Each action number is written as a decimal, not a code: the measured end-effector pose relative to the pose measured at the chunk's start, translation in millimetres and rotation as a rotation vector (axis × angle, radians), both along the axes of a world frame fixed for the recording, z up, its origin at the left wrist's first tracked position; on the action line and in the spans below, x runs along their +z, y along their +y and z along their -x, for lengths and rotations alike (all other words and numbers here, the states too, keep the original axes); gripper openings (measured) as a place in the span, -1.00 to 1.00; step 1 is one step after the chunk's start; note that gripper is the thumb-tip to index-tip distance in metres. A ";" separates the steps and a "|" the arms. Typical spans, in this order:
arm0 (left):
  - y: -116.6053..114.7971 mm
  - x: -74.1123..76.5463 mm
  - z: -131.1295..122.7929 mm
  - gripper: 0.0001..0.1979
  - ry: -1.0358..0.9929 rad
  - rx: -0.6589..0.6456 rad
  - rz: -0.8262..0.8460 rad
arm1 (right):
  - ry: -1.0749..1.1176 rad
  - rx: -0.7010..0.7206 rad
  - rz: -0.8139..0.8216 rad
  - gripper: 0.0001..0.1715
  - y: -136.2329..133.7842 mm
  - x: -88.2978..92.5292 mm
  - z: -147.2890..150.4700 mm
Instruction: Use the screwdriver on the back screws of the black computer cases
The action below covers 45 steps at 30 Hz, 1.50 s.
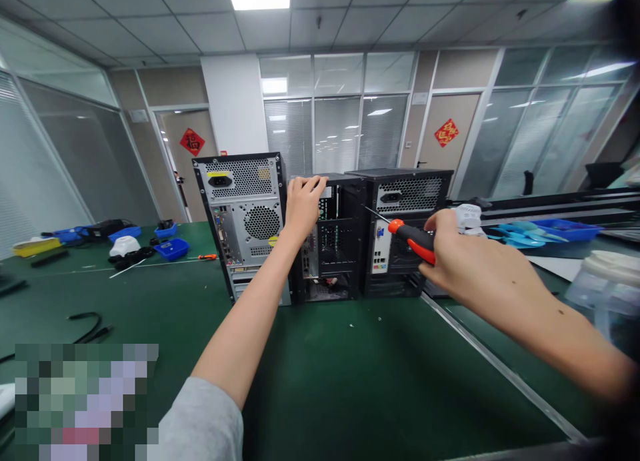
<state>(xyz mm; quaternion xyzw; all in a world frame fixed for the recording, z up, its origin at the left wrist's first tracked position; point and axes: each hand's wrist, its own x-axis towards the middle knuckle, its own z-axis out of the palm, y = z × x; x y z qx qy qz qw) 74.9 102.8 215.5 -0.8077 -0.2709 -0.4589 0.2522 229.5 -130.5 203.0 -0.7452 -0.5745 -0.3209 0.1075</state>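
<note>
Three black computer cases stand side by side with their rear panels facing me. My left hand (302, 206) grips the top rear edge of the middle computer case (356, 238), fingers curled over it. That case has an open bay showing its inside, and my forearm covers part of its rear. In my right hand (450, 248) is a screwdriver (414, 238) with a red and black handle. Its thin shaft points left, in front of the right computer case (417, 198); whether the tip touches anything I cannot tell. The left computer case (240, 181) is the tallest.
Small bits lie on the green mat (320, 374) before the cases. Blue trays (173, 248), an orange screwdriver (207, 256) and a black cable (93, 328) are to the left. At right are a blue tray (570, 230), light-blue gloves (525, 233) and a clear jar (607, 291).
</note>
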 end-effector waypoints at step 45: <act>0.4 -0.6 -0.4 -0.48 -0.007 -0.015 -0.004 | -0.624 0.198 -0.146 -0.50 -0.8 -12.6 -20.8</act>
